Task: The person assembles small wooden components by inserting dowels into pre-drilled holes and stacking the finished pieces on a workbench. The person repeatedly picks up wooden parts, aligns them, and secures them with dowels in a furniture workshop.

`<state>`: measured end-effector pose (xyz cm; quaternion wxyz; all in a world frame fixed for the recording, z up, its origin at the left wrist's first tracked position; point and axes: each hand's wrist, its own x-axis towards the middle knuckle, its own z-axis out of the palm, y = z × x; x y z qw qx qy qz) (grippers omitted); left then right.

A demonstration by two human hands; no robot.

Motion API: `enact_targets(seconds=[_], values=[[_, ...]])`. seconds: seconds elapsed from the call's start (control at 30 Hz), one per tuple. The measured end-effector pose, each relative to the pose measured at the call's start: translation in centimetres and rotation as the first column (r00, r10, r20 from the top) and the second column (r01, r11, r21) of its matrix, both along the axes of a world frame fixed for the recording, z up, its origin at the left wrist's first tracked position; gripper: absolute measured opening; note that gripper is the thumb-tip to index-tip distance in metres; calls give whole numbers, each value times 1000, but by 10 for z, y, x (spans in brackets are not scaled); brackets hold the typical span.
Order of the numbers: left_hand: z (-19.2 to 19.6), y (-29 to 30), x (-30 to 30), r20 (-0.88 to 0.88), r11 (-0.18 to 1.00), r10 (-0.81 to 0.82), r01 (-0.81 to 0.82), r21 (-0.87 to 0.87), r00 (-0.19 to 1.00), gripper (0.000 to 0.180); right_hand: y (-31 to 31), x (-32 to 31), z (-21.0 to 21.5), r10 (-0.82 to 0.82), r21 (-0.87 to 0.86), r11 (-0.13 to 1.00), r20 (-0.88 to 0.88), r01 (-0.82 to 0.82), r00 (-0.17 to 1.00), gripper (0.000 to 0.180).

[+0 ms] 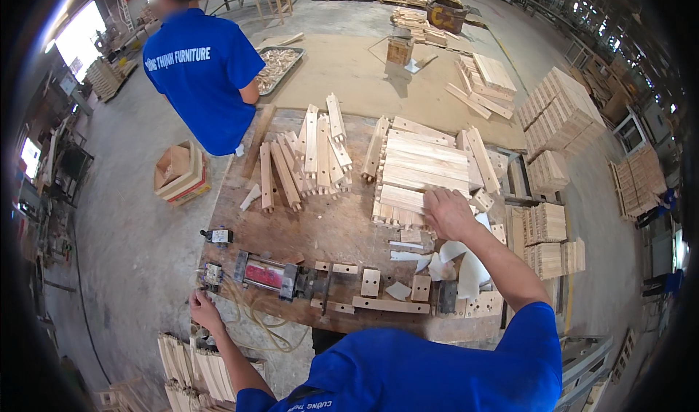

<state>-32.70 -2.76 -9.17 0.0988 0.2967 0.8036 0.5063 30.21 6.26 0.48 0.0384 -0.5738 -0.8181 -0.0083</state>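
My right hand (448,212) rests at the near end of a stack of pale wooden slats (426,157), its fingers curled over the top slat. My left hand (204,310) is off the table's near left corner, just below a small pneumatic valve (212,274). Its fingers are bent together; what they hold, if anything, is too small to make out. Between my hands lies a pneumatic cylinder (263,274) with a red label, fixed to the table. To its right are small drilled wooden blocks (370,282) and a long drilled wooden strip (391,305).
Loose drilled wooden rails (320,153) lie piled on the worktable (328,226). White foam scraps (472,272) sit near my right forearm. A co-worker in a blue shirt (200,73) stands at the far left, near a cardboard box (182,173). Stacked wood parts (561,113) stand at right.
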Motion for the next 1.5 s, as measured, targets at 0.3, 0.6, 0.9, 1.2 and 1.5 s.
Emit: enact_targets(seconds=[0.3, 0.6, 0.9, 1.2, 1.5], values=[[17, 112, 49, -282, 957, -265, 288, 42, 922, 31, 9, -4, -11, -46, 139, 990, 44, 40, 998, 61], [8, 269, 256, -157, 657, -744, 668, -349, 649, 63, -3, -7, -33, -190, 147, 969, -54, 196, 980, 73], [-10, 328, 308, -75, 574, -744, 578, -580, 664, 103, -63, -10, -37, -190, 206, 939, -362, 277, 913, 75], [21, 295, 271, 76, 526, -755, 671, -523, 651, 93, -86, -50, -20, -63, 67, 983, -754, 172, 654, 48], [17, 259, 293, 12, 604, -675, 563, -564, 737, 103, -85, -111, -25, 74, 52, 997, -772, -54, 631, 38]])
